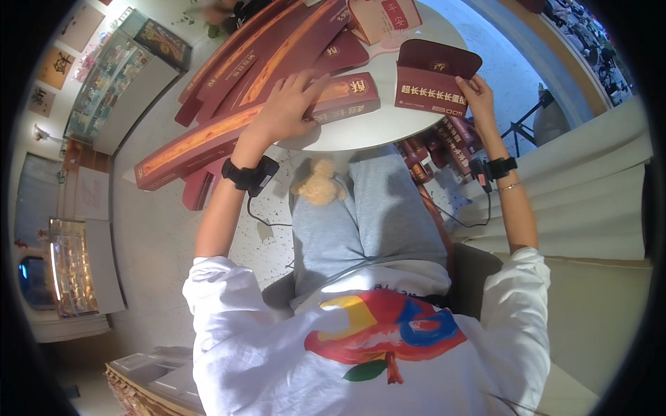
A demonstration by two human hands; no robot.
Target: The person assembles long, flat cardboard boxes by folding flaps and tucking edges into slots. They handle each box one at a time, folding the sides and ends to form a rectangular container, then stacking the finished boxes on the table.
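A long maroon box (198,147) with an orange picture along its face lies slantwise across the near left of the white round table, its left end sticking out past the edge. My left hand (288,107) is laid across its middle, thumb on the near side and fingers over the far side. On the table's right stands a short maroon carton (429,93) with gold lettering and a raised dark flap. My right hand (479,100) grips its right edge between thumb and fingers. Whether anything is inside the carton is hidden.
Several more long maroon boxes (243,59) are piled at the far left of the table (333,139). A pink hairbrush (390,43) and a pale red-marked package (383,17) lie behind the carton. Below the right edge are more maroon packages (451,142). A small plush toy (320,184) rests on my lap.
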